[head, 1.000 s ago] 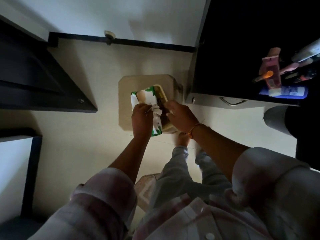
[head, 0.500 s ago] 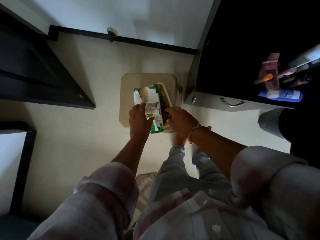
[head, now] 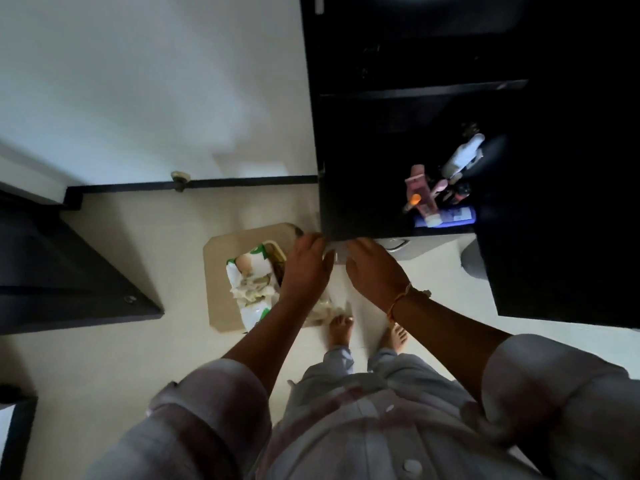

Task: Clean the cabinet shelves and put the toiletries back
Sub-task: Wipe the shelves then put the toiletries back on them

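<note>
Holding a wipe (head: 329, 308) up in front of the body, the left hand (head: 306, 268) and the right hand (head: 372, 271) face each other with the fingers curled in. Each one seems to pinch the top edge, and the rest hangs crumpled below the left hand. The light is dim, so the exact grip is not sure.

I judge that the step in hand is to open the wipe before cleaning. To do it well, the hands should pull apart slowly, so the thin sheet spreads flat and does not tear. Then it is better to fold it once into a pad, which wipes more evenly than a lump.

The pack (head: 251, 282) lies to the left of the left hand, lower down on a stool (head: 216, 271), and its flap looks open; closing it would keep the other wipes wet.

The cabinet (head: 363, 150) stands just beyond the fingertips. The toiletries (head: 433, 195) are still on the shelf (head: 363, 209), above and to the right of the right hand. They probably must come out first, otherwise the wipe only goes around them.
</note>
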Demonstrator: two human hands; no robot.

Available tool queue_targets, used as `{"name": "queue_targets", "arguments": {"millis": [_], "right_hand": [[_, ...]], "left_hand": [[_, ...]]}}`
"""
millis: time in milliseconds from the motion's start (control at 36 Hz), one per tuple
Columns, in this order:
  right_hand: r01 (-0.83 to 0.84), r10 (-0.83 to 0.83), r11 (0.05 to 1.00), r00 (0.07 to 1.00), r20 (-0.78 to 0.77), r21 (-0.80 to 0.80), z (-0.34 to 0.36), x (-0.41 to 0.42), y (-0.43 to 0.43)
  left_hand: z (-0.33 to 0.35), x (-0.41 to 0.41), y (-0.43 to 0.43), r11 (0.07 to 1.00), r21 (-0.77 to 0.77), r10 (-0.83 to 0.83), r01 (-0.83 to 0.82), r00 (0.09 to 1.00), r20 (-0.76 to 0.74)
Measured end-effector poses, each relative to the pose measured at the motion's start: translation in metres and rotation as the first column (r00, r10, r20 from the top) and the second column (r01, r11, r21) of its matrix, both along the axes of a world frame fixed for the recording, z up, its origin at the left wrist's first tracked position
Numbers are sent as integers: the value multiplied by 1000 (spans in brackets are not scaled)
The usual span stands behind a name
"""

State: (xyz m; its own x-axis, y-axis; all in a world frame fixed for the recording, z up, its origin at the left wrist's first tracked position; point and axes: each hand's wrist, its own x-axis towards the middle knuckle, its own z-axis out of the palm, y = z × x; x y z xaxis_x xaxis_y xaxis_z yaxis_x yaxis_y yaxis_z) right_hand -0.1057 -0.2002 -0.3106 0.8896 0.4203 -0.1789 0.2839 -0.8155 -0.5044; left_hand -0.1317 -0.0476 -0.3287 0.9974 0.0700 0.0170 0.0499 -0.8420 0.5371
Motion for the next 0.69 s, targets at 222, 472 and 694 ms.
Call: {"name": "queue_targets", "arguments": {"millis": [222, 472, 694], "right_hand": [[307, -311, 950, 946, 96, 48, 19, 25, -71], [571, -570, 820, 821, 36, -25, 17, 44, -132], [636, -641, 767, 751, -160, -86, -11, 75, -145]], "left_hand": [[24, 47, -64, 981, -85, -169, 173, 984, 49], [18, 90, -119, 969, -165, -185, 183, 983, 5], [2, 124, -141, 971, -177, -176, 159, 981, -82]]}}
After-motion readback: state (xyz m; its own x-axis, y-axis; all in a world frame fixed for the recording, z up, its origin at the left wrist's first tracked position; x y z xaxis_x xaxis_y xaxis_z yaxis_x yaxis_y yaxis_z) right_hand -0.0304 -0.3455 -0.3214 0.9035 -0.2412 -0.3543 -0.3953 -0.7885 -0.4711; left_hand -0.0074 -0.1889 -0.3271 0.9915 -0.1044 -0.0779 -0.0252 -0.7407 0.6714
